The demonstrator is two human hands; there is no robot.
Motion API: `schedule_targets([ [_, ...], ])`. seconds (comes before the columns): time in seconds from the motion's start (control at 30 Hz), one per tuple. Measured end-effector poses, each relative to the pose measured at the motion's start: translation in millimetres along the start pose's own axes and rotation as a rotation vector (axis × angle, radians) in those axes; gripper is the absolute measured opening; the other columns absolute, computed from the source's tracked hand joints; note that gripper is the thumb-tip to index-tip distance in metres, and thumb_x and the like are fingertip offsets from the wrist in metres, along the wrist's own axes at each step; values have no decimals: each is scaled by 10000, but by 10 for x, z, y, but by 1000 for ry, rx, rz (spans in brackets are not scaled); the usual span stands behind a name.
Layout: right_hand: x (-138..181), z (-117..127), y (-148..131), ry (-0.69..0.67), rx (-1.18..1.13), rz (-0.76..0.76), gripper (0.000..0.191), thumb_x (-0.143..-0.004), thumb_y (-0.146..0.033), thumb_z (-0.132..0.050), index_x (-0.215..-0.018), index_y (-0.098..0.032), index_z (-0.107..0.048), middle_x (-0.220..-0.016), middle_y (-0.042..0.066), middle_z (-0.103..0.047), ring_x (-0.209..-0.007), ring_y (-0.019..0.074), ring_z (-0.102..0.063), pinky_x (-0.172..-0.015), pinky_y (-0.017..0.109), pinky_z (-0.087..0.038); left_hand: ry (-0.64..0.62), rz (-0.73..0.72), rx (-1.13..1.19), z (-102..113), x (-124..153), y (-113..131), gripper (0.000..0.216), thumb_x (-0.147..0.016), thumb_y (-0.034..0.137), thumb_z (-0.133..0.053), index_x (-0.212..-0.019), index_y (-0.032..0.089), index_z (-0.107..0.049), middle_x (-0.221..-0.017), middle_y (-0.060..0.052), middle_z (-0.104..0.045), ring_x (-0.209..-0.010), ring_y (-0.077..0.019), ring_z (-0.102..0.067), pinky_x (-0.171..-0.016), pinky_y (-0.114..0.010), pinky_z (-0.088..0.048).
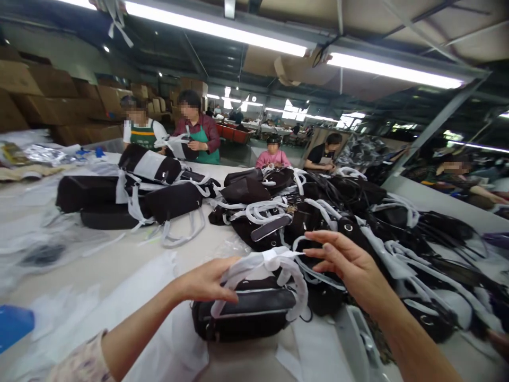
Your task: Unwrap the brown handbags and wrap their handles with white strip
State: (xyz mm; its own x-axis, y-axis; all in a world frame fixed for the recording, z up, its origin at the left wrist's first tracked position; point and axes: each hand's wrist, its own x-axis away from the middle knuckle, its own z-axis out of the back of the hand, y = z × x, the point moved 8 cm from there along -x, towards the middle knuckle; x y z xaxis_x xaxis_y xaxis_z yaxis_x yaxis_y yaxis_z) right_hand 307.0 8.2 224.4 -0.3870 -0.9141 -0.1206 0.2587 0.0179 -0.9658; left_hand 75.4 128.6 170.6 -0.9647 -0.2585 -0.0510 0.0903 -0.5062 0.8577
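Observation:
A dark brown handbag (250,313) lies on the table in front of me, its handles wrapped in white paper (274,265). My left hand (207,281) is closed on the wrapped handle at the bag's left end. My right hand (345,262) hovers just right of the handle with thumb and fingers apart, its fingertips touching thin white straps. Nothing is gripped in it.
A big heap of dark bags with white-wrapped handles (358,223) covers the table's right side. More bags (131,196) lie at the left. Clear plastic sheets (47,249) and a blue thing (14,323) lie near left. Several workers (194,132) stand across the table; cardboard boxes (43,95) are stacked behind.

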Motion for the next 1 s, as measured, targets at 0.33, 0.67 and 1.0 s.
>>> schedule_targets([
  [0.33,264,-258,1027,-349,443,-120,1403,-555,-349,-854,-1535,-181,136,-1634,186,-1,-1501,306,-49,-1206,501,-57,381,216,345,-16,-60,-446,288,-826,413,-493,-937,161,-582,-574,52,-471,-548,-132,-458,-560,-249,-389],
  [0.67,-287,-389,573,-180,324,17,300,-861,-389,-557,-1050,-158,-592,-598,-48,-601,-594,179,-614,-640,307,-468,361,-154,383,667,-1212,91,292,-771,465,-589,-826,181,-552,-476,80,-391,-413,-93,-353,-454,-225,-317],
  [1.0,-287,-707,996,-154,292,-60,500,-716,-369,-750,-1157,-173,-621,-1002,62,-734,-967,251,-662,-888,399,-498,706,178,-30,843,-958,-912,393,-650,206,-664,-1032,159,-589,-1042,-91,-617,-1141,-323,-513,-1041,-488,-364],
])
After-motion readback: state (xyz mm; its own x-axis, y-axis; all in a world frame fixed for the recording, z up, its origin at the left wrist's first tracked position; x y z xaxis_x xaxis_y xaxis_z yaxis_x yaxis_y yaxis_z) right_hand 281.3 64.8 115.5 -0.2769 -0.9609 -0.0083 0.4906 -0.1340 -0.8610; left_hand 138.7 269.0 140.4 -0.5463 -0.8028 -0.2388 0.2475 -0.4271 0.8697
